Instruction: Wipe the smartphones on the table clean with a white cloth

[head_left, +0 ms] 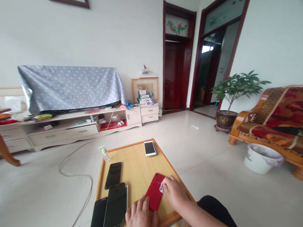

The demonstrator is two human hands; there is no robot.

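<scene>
A red phone [156, 191] lies back up at the near right of the small wooden table [135, 159]. My left hand [140, 219] grips its lower left corner between fingers and thumb. Pinched in my right hand [174, 192] is a small greyish-white cloth [161, 188], which touches the phone's back near its right edge; most of the cloth is hidden by the fingers. Left of my hands, a large dark phone [115, 208] rests on a white-edged thing and overlaps a black tablet-like device [96, 225]. Farther back lies another black phone [113, 175].
A white phone [150, 148] and a clear pump bottle [105, 154] occupy the table's far end. A cable [89, 176] runs across the floor on the left. On the right are a white bucket [259, 159], a wooden sofa [287, 119] and a potted plant [226, 117].
</scene>
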